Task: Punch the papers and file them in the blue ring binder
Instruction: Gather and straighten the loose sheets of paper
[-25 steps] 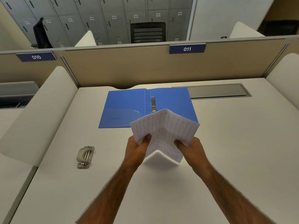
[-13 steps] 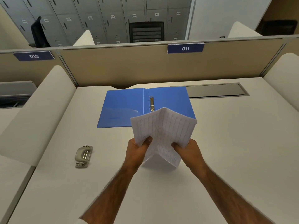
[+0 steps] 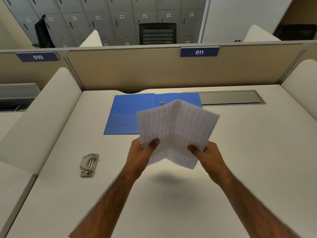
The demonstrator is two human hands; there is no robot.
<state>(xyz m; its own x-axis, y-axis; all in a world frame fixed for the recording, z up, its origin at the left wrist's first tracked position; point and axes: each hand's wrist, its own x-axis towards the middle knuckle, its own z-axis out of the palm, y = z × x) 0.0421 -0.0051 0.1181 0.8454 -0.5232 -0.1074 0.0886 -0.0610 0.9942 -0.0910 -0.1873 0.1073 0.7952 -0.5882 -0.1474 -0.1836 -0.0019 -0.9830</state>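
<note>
Both hands grip one bundle of lined papers (image 3: 176,131) above the desk (image 3: 257,152): the left hand (image 3: 142,156) pinches the lower left edge with its thumb on top, and the right hand (image 3: 206,156) clamps the lower right edge the same way. The sheets are bent along a crease down the middle, so the two halves slope away like a shallow roof, and their outline is blurred. A soft shadow lies on the desk beneath them. Far left on the desk, well apart from the hands, the grey metal hole punch (image 3: 89,164) rests flat. Beyond the papers the blue ring binder (image 3: 130,114) lies open and flat near the back partition (image 3: 154,71), its ring mechanism (image 3: 161,103) just showing over the papers' top edge. To the right of the binder, a grey cable hatch (image 3: 229,97) is set into the desk.
</note>
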